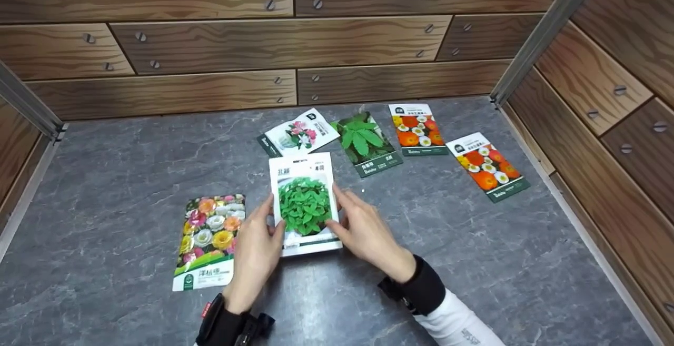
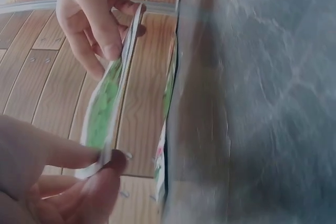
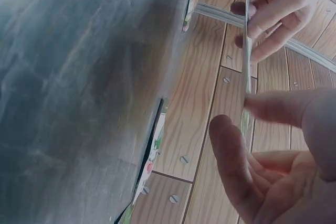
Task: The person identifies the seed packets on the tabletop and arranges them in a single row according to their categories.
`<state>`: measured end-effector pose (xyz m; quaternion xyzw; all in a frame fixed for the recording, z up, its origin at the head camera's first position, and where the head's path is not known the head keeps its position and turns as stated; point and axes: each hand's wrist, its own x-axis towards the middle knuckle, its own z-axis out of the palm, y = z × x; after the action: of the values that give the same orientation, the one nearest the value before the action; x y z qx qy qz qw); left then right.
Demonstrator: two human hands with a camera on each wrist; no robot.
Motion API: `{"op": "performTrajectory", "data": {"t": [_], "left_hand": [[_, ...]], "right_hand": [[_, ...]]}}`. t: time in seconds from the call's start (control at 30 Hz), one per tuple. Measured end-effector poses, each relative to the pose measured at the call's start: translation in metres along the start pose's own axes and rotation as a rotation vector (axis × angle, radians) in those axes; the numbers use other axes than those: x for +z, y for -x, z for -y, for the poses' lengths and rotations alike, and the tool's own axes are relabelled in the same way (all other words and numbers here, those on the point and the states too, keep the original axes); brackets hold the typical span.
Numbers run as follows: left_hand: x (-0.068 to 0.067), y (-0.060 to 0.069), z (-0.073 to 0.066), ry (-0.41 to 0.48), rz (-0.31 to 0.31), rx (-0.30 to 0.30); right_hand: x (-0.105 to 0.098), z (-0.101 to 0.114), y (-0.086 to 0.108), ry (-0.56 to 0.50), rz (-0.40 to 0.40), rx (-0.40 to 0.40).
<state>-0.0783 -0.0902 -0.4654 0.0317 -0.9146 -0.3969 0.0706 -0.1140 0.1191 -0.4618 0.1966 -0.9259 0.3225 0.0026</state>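
Note:
Both hands hold one white seed packet [image 1: 304, 206] with a picture of green leaves, raised above the grey surface. My left hand [image 1: 258, 246] pinches its left edge, thumb on the front and fingers behind. On the opposite edge, my right hand [image 1: 368, 230] pinches it the same way. Seen edge-on in the left wrist view, the packet [image 2: 105, 103] bows slightly between the two hands. A packet of mixed colourful flowers [image 1: 210, 235] lies beside the left hand, partly covered by it. Behind the held packet lies a white packet with pink flowers [image 1: 303, 134].
Further right on the grey tabletop [image 1: 116, 193] lie a packet with a large green leaf [image 1: 366, 140] and two orange-and-white flower packets [image 1: 418, 130], one of them nearer the right side. Wood-patterned panels [image 1: 279, 46] stand along the back and both sides.

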Motion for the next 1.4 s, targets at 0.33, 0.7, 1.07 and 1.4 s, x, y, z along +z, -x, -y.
{"op": "performTrajectory", "data": {"t": [0.33, 0.7, 1.07, 1.4], "left_hand": [[-0.004, 0.008, 0.003, -0.313, 0.205, 0.056], [0.011, 0.015, 0.006, -0.529, 0.16, 0.148], [0.004, 0.012, 0.007, -0.408, 0.437, 0.192], [0.005, 0.014, 0.008, -0.407, 0.51, 0.135]], "right_hand": [[0.008, -0.005, 0.006, 0.159, 0.282, 0.017], [0.018, -0.007, 0.011, 0.294, 0.291, -0.049], [0.012, -0.013, 0.007, 0.34, 0.431, -0.149], [0.014, -0.01, 0.009, 0.355, 0.436, -0.172]]}}
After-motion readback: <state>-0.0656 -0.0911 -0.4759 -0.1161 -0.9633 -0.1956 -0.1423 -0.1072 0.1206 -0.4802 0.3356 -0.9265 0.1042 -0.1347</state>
